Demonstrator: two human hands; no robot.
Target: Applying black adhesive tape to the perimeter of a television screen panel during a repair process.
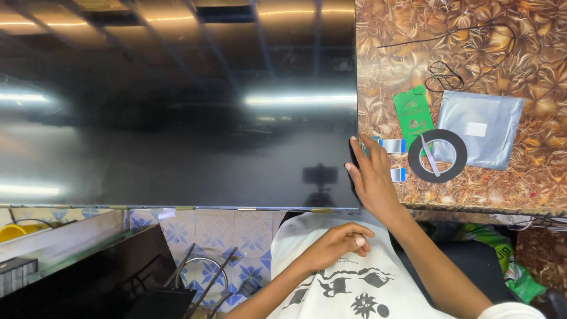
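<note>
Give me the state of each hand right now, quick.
Left hand: fingers curled loosely shut, holding nothing, resting on the white printed shirt.
Right hand: open, fingers spread against the right edge of the dark screen panel.

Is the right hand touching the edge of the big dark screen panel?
Touching: the head view shows the right hand with fingers lying against the right edge of the screen panel.
</note>
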